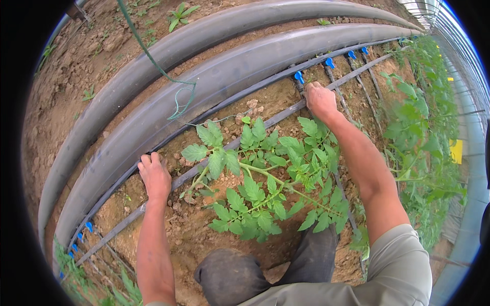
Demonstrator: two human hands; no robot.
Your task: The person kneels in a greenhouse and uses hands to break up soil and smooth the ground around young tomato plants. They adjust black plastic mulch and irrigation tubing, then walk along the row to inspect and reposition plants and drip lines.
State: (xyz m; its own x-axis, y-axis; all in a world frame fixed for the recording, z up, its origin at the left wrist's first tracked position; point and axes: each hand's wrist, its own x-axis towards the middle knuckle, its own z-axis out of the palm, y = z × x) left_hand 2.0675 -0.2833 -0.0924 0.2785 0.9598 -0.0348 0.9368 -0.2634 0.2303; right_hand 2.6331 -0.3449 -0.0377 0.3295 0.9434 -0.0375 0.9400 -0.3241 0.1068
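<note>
At centre-left, my left hand (pixel 155 174) has its fingertips against the thin black supply pipe (pixel 214 109); whether they close around it is hidden. Higher up on the right, my right hand (pixel 320 100) is curled beside a blue valve (pixel 299 77) and the drip tube (pixel 300 88) below it. What those fingers grip is hidden. A long narrow grey bar (pixel 281 116) lies across the soil, passing close by both hands. Between my arms a leafy tomato plant (pixel 264 183) leans over the bar toward my knees.
Two thick grey pipes (pixel 245 74) curve along the soil (pixel 115 46) ahead. A green string (pixel 153 61) hangs over them. More blue valves (pixel 329 63) with drip tubes (pixel 367 97) line the supply pipe. Tall plants (pixel 417 114) and a yellow card (pixel 456 151) stand at right.
</note>
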